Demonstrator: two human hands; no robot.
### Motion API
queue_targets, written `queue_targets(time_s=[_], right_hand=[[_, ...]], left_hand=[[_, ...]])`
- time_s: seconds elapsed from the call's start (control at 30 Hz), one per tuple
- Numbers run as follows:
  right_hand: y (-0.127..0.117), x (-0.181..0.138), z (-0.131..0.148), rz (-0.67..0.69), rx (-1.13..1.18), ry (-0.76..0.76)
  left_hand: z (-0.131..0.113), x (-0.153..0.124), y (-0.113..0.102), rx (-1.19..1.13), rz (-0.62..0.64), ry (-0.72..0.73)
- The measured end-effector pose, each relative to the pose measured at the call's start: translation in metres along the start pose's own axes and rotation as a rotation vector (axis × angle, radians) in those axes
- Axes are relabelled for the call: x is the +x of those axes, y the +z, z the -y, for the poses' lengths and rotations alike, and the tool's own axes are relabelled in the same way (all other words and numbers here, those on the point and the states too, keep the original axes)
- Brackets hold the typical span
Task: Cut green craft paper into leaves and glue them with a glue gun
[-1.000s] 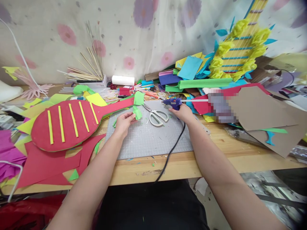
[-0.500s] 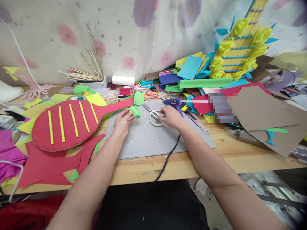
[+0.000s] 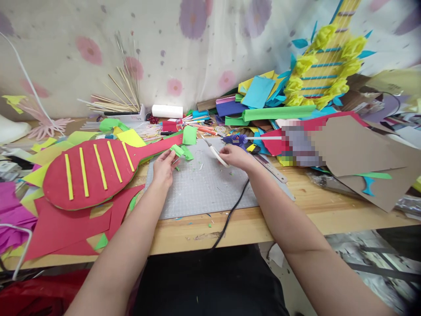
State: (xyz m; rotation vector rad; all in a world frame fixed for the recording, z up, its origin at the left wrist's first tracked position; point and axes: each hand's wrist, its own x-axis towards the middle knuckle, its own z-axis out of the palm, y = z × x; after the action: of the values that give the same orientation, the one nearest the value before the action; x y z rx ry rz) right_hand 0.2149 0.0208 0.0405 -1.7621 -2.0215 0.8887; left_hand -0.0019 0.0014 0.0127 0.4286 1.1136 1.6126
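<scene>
My left hand point(image 3: 164, 166) is closed, pinching a small folded piece of green paper point(image 3: 178, 150) over the left part of the grey cutting mat point(image 3: 204, 188). My right hand point(image 3: 236, 157) is closed on the handles of white-handled scissors point(image 3: 218, 156), lifted and tilted with the blades pointing up and left. Left of my left hand lies a red guitar-shaped cutout point(image 3: 88, 173) with yellow strips across its body and a green piece at the end of its neck. A blue glue gun point(image 3: 237, 139) rests just behind my right hand.
A metal ruler point(image 3: 271, 169) and a black cable point(image 3: 230, 215) lie on the mat. Brown cardboard point(image 3: 355, 145) is piled at the right. A yellow flowered guitar shape point(image 3: 320, 77) leans at the back. Red paper scraps point(image 3: 72, 228) lie front left.
My right hand has picked the scissors up from the mat and tilted them. My left hand has shifted slightly left with the green paper, which is turned differently.
</scene>
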Motion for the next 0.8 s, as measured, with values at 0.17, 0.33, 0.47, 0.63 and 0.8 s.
queue_targets(time_s=[0.17,0.33,0.47,0.63,0.8], right_hand=[[0.010,-0.002,0.008,0.084,0.500,-0.247],[0.025,-0.005,0.018,0.309,0.261,-0.317],[0.023,-0.008,0.021,0.562,0.345,-0.268],[0.017,-0.005,0.020,0.624,0.361,-0.234],[0.012,-0.002,0.021,0.695,0.403,-0.250]], left_hand=[[-0.003,0.004,-0.001,-0.113,-0.062,-0.006],[-0.006,0.008,-0.005,-0.189,-0.057,-0.011],[-0.007,0.005,-0.005,-0.205,-0.066,-0.039],[-0.010,0.001,-0.004,-0.203,-0.068,-0.059],[-0.009,0.002,-0.004,-0.190,-0.065,-0.047]])
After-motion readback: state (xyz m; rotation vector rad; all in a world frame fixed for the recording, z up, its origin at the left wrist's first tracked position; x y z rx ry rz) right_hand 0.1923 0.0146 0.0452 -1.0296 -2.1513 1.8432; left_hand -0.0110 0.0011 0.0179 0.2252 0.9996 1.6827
